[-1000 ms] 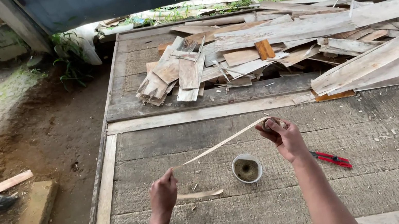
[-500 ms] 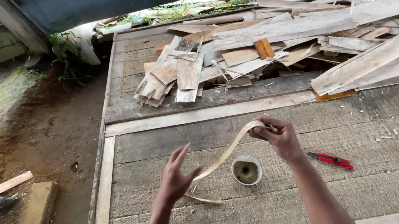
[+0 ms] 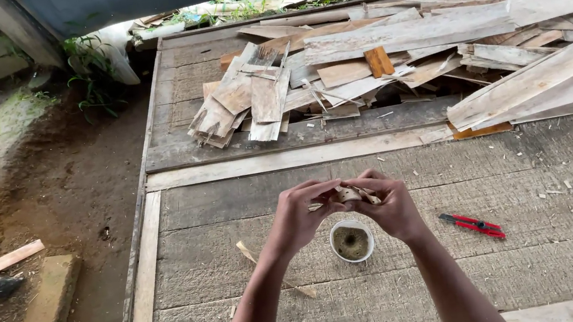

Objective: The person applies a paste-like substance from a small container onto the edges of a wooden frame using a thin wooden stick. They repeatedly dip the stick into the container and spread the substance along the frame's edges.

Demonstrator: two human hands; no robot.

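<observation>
Both hands meet above the rough, grey plank floor (image 3: 263,314), fingertips pinched together on a thin, pale wood strip (image 3: 346,195) curled into a small coil between them. The left hand (image 3: 298,215) grips its near side, the right hand (image 3: 390,206) the far side, fingers bent tight around it. Just below stands a small round white cup (image 3: 352,241) with brownish contents. A red-handled cutter (image 3: 472,224) lies to the right; splintered, weathered boards (image 3: 435,50) are heaped beyond

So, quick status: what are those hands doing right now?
Left hand and right hand together, both gripping a coiled wood strip. White cup directly below. Red cutter lies aside. Nothing obstructing.
</observation>
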